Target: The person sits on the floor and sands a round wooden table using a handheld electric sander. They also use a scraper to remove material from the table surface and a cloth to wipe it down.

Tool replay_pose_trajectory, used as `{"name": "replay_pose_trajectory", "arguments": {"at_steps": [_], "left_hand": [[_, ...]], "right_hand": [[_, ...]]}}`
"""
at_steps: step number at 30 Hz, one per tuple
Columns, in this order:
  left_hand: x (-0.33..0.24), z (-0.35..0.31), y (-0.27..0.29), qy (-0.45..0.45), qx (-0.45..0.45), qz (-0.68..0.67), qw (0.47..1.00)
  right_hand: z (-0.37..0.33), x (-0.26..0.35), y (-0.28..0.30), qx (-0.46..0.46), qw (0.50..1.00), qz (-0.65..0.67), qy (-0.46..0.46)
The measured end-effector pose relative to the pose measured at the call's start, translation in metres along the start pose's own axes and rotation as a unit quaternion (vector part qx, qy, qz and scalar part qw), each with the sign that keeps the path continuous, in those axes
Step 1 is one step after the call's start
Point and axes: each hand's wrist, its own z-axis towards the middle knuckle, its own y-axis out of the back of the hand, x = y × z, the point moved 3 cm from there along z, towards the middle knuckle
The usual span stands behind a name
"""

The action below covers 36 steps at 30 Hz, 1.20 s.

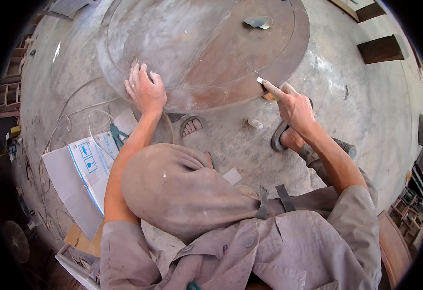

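A large round brown wooden panel [230,53], dusty with pale powder, has a ring line near its rim and a straight seam across it. My left hand [146,92] rests on the panel's near left rim, fingers spread and holding nothing. At the near right rim, my right hand [294,107] is closed on a small flat-bladed tool, its index finger stretched along the bright blade [259,80]. The blade's tip meets the panel by the ring line; the rest of the tool is mostly hidden by the hand. Farther back on the panel lies a curved grey-green scrap [258,22].
Flattened cardboard [71,179] and a green-handled tool [117,135] lie on the left, with a pale cord [68,116] on the concrete floor. A small whitish object [255,123] sits between my sandalled feet. Dark wooden blocks [379,49] stand at far right.
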Motion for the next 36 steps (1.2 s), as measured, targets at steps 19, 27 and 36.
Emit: {"name": "replay_pose_trajectory", "arguments": {"at_steps": [19, 27, 36], "left_hand": [[0.009, -0.015, 0.004, 0.021, -0.102, -0.12, 0.987], [0.04, -0.209, 0.105, 0.19, -0.116, -0.097, 0.97], [0.234, -0.354, 0.124, 0.537, 0.077, -0.025, 0.84]], "right_hand": [[-0.169, 0.056, -0.212, 0.241, 0.94, 0.239, 0.033], [-0.167, 0.03, -0.182, 0.221, 0.924, 0.309, -0.047], [-0.169, 0.087, -0.199, 0.354, 0.912, 0.198, 0.058]]}}
